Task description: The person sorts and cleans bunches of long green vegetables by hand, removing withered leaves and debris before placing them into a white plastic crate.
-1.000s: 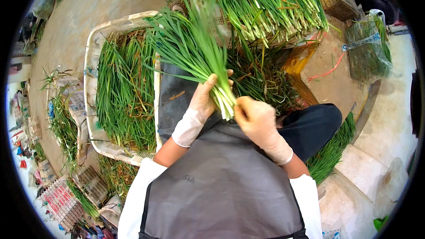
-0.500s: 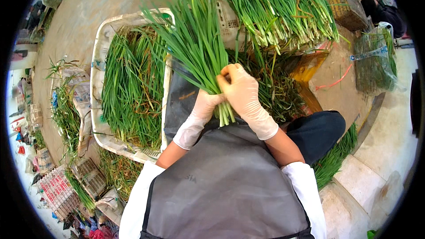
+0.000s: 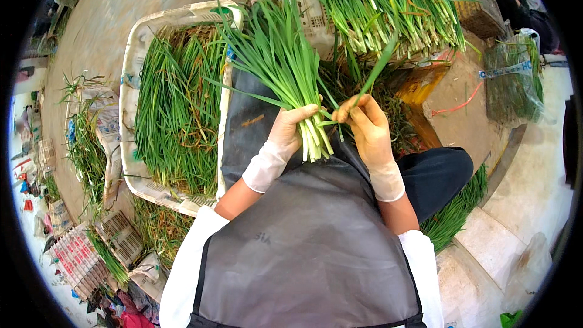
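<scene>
"What do I have in each hand?"

"My left hand is wrapped around the bunch of garlic chives near its pale base, just past centre toward 12 o'clock, leaves fanning to 11. My right hand pinches a loose green leaf beside those stems, its blade pointing to 1."

"How would the bunch handle?"

"Light, I judge. The white stems look firm but slick, perhaps slippery against the gloves; the leaves look soft and likely to crease. I'd hold it low on the stems, thumb across, snug without crushing."

"And the containers?"

"At 10 o'clock, a white plastic crate holds chives, with brown, withered strands among them. At 1 o'clock, a heap of chives lies over another pale crate, white ends toward me. At 2, a clear plastic bag has greens inside. At 8, I see a slatted crate; its contents I can't make out."
</scene>
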### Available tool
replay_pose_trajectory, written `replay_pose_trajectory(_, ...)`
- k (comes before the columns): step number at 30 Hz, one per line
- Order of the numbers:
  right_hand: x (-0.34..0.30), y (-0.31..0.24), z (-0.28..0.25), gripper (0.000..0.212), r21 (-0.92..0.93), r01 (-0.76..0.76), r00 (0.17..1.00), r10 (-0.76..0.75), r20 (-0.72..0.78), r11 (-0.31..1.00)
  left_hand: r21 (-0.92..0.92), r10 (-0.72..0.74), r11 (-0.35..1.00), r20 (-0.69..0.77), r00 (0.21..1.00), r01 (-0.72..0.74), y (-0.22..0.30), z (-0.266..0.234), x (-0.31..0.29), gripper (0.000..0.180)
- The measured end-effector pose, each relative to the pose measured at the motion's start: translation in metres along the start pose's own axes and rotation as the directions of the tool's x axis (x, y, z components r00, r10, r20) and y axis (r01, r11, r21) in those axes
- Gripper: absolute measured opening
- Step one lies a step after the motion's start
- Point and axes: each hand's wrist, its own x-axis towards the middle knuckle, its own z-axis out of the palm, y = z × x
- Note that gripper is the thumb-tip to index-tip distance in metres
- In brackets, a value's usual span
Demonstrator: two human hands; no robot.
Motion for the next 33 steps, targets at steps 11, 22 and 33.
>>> replay_pose_trajectory(11, -0.043, -0.015, -0.025, 0.003, 0.077, 0.133, 0.980, -0.119, -0.157, 0.988, 0.127, 0.221, 0.970, -0.096, 0.971, -0.208, 0.023, 0.012, -0.009, 0.031)
replay_pose_trajectory(22, 0.049, -0.030, 0.014, 0.040, -0.777, 0.039, 0.999, -0.033, 0.024, 0.628, 0.431, 0.138, 0.893, 0.013, 0.990, -0.131, 0.091, -0.012, -0.077, 0.056)
replay_pose_trajectory(33, 0.018, 0.048, 0.038, 0.052, -0.184, -0.060, 0.898, 0.134, 0.420, 0.981, -0.137, 0.036, 0.991, 0.200, 0.979, -0.009, 0.073, 0.009, -0.051, 0.064)
